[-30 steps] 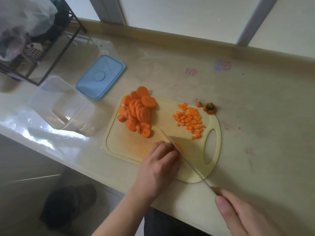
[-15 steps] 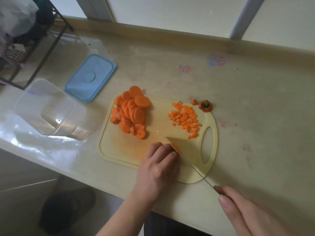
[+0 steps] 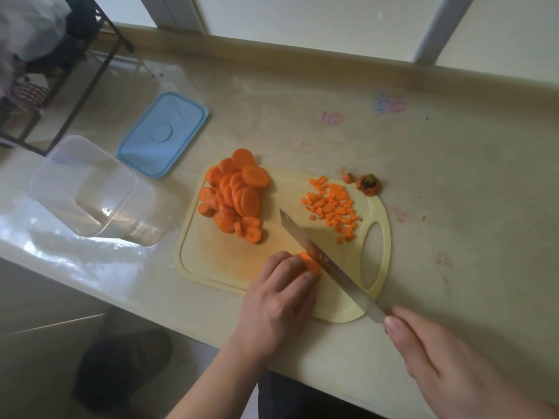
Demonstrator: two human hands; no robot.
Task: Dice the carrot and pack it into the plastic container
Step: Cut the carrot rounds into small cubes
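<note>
A pale yellow cutting board (image 3: 211, 261) lies on the beige surface (image 3: 453, 237) near the middle of the frame, its handle cutout toward the right. At the board's upper left sits a heap of round carrot slices (image 3: 236, 195); at its upper right, a loose scatter of small carrot dice (image 3: 332, 207). Just past the board's upper right corner, on the surface, lie the carrot top (image 3: 368, 186) and a small trimmed scrap.

The left hand (image 3: 281, 300) rests at the board's lower edge, its fingers curled down over a few stacked carrot slices (image 3: 310, 263), pinning them to the board. The right hand (image 3: 429, 358), in the lower right of the frame, grips the handle of a knife (image 3: 320, 261); the handle itself is hidden inside the hand. The blade runs diagonally up and left across the board, its flat side right against the held slices and the left fingertips.

The clear plastic container (image 3: 81, 189) stands open at the left of the frame, well apart from the board, with nothing orange in it. Its blue lid (image 3: 165, 133) lies flat on the surface just above and to the right of it. A dark wire rack (image 3: 90, 77) occupies the upper left corner.
</note>
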